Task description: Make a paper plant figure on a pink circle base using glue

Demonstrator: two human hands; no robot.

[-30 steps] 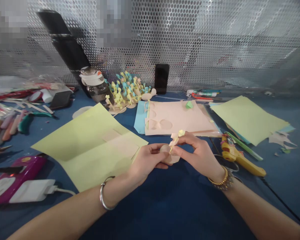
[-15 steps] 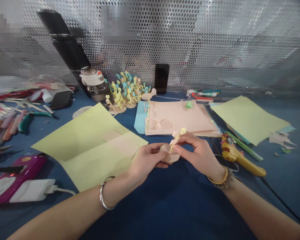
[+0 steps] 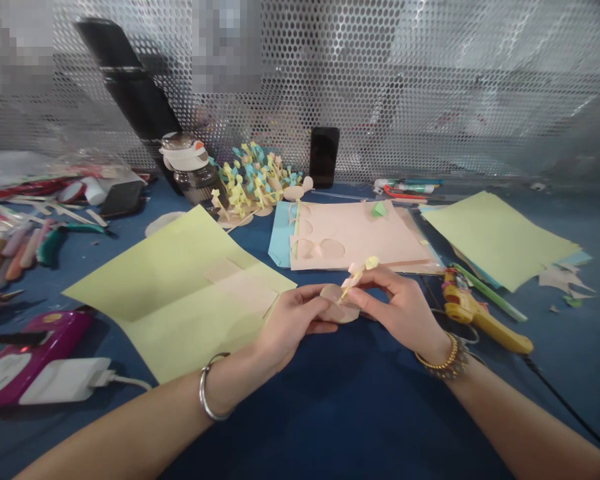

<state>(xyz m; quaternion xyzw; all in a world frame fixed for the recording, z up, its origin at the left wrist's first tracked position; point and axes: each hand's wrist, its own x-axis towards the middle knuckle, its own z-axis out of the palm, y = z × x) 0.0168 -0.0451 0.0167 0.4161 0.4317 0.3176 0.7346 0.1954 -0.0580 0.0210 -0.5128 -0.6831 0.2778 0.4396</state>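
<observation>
Between thumb and fingers, my left hand [image 3: 293,320] holds a round pale paper disc [image 3: 339,308] near the middle of the view. My right hand [image 3: 397,303] pinches a small paper flower stem [image 3: 353,281] with yellow and pink pieces. The stem leans up to the right, its lower end at the disc; whether it is fixed there I cannot tell. A large yellow-green sheet [image 3: 180,293] lies left of my left hand. Beyond my hands is a pink sheet [image 3: 355,230] with round cut-outs and a small green scrap.
Many small paper flowers [image 3: 253,180] stand by a bottle [image 3: 195,173] at the back. A yellow glue gun [image 3: 485,323] and a green cutter [image 3: 490,293] lie right. Yellow-green sheets [image 3: 503,237] lie behind them. A purple power strip [image 3: 63,340] sits left; a phone [image 3: 323,157] leans on the mesh.
The top of the flower stem has tipped slightly to the right in my right hand. My left hand and the disc have barely moved.
</observation>
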